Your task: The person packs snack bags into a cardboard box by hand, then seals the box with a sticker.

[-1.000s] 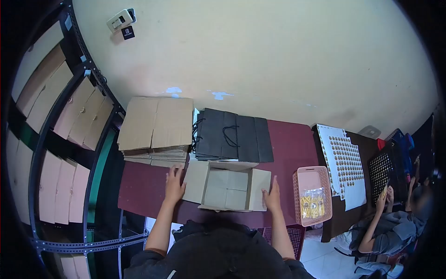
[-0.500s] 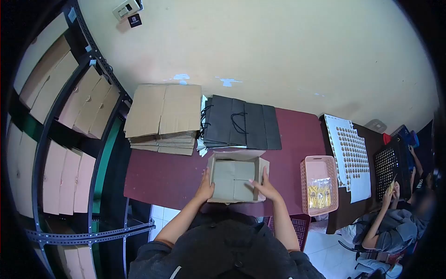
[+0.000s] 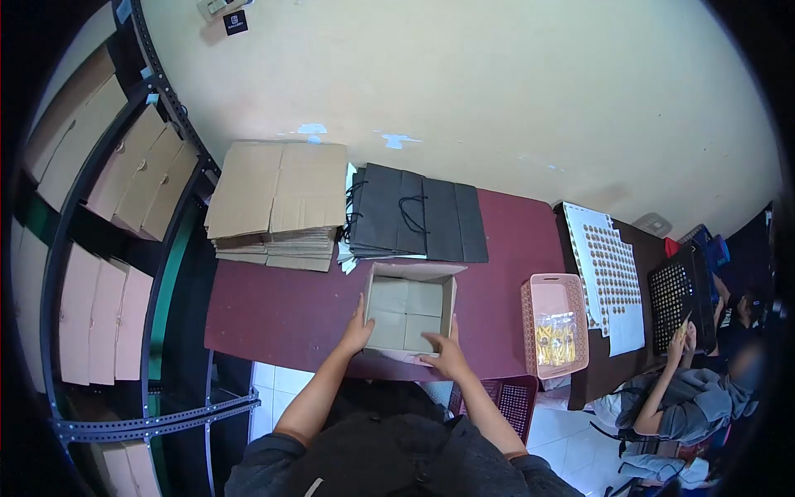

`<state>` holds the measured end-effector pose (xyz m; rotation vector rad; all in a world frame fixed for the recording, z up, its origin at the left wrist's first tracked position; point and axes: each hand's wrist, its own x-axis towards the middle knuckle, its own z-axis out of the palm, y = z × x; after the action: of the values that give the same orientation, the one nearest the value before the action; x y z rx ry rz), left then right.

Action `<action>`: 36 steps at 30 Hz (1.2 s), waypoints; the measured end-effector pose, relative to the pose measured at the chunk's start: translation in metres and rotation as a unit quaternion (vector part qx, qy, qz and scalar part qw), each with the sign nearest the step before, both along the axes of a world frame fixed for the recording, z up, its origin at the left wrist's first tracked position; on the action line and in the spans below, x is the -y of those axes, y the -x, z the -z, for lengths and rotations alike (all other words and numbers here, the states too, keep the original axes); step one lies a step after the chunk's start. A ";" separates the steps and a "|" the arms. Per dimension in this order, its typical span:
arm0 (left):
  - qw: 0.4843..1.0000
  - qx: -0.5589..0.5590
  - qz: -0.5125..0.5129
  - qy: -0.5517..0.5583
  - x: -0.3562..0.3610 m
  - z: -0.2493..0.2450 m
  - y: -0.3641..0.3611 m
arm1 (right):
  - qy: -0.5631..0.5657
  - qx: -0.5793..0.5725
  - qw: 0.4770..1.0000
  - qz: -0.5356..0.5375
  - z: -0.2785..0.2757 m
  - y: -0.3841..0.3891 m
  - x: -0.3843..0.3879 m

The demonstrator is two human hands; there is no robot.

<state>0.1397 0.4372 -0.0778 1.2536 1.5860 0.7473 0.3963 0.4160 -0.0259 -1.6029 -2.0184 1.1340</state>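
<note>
An open-topped cardboard box (image 3: 401, 308) sits at the table's near edge in front of me, its grey-brown inside facing up. My left hand (image 3: 357, 331) grips the outside of its left wall near the front corner. At the near right corner my right hand (image 3: 448, 354) clasps the wall, with fingers reaching over the rim into the box and the palm outside. Nothing shows inside the box apart from its creased floor panels.
Flattened cardboard boxes (image 3: 277, 195) are stacked at the back left, beside black paper bags (image 3: 414, 214). A pink basket (image 3: 555, 290) holds packets of yellow items (image 3: 555, 344). Sticker sheets (image 3: 609, 273) lie farther right, near a seated person (image 3: 687, 406). Shelves (image 3: 157, 257) stand left.
The box's right wall has come inward and stands more upright. My right hand has moved from the right wall down to the near right corner. The whole view has shifted slightly.
</note>
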 end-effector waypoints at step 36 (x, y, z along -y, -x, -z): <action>0.909 -0.255 0.125 -0.306 -0.024 -0.047 0.053 | -0.159 0.247 0.943 -0.156 0.020 0.143 -0.105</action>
<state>0.0865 0.4609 -0.0309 2.2149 1.5886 0.8245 0.2534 0.5214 -0.0457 -1.5399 -2.6866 0.4661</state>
